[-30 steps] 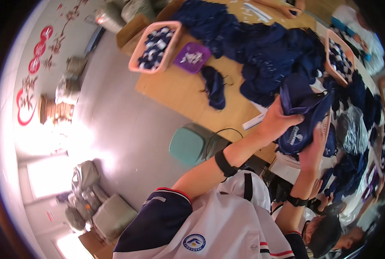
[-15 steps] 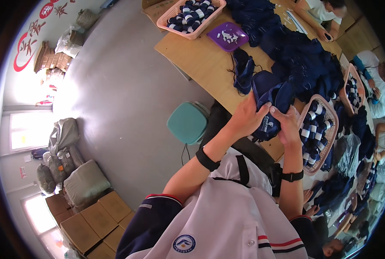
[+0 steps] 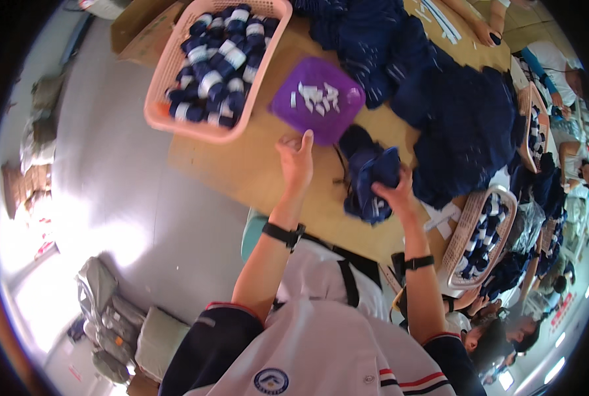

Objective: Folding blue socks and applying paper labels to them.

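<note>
My right hand (image 3: 398, 191) grips the right side of a navy cloth pouch (image 3: 378, 168), which is bunched up over the wooden table. Dark cords and another bit of navy cloth (image 3: 355, 140) lie close beside it. My left hand (image 3: 296, 165) is apart from the pouch, near the front corner of a purple tray (image 3: 282, 99). Its thumb stands away from loosely curled fingers, and I see nothing held there. Small white labels (image 3: 321, 99) lie scattered in the tray.
A pink basket (image 3: 155, 99) of rolled navy bundles with white bands stands at the table's left end. Heaped navy cloth (image 3: 466, 125) covers the far right. Another basket (image 3: 454, 261) is at my right. A teal stool (image 3: 251, 234) is partly under the table (image 3: 228, 171). Other people work along the right.
My left hand has let go of the pouch and moved left toward the purple tray. My right hand still holds the pouch, now lower over the table. The view has shifted toward the table's left end.
</note>
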`<state>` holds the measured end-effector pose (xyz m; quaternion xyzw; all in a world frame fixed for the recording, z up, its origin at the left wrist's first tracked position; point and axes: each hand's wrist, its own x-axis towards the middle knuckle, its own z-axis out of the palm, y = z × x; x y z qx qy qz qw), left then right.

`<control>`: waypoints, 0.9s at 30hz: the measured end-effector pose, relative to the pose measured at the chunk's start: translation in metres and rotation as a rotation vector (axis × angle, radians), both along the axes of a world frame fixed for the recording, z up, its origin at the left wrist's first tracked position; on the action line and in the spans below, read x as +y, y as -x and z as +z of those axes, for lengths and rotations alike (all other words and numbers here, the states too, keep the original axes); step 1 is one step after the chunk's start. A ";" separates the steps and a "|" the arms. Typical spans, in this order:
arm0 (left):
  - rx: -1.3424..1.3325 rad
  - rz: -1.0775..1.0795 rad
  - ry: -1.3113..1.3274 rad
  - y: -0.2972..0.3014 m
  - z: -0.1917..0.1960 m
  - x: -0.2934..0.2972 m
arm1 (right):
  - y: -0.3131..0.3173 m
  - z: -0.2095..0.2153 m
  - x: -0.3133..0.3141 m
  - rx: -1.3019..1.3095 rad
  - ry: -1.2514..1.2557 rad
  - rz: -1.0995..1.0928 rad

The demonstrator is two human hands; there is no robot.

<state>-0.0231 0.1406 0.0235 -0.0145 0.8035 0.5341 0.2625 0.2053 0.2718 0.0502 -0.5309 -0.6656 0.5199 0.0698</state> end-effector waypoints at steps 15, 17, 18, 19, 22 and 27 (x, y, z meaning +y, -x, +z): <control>-0.125 -0.434 0.328 0.058 0.012 0.025 | 0.067 0.030 -0.055 0.015 0.447 -0.066; 0.083 -0.390 0.192 0.046 -0.018 0.023 | 0.037 0.034 -0.056 0.182 0.511 -0.114; 0.103 -0.381 0.209 0.045 -0.025 0.019 | 0.028 0.049 -0.055 0.215 0.518 -0.092; 0.110 -0.392 0.197 0.038 -0.029 0.019 | 0.001 0.050 -0.053 0.206 0.497 -0.154; -0.117 -0.400 0.090 0.020 -0.019 0.009 | -0.076 0.051 -0.046 0.218 0.475 -0.401; -0.415 -0.357 -0.056 -0.020 0.008 0.001 | -0.123 0.055 -0.043 0.626 0.438 -0.431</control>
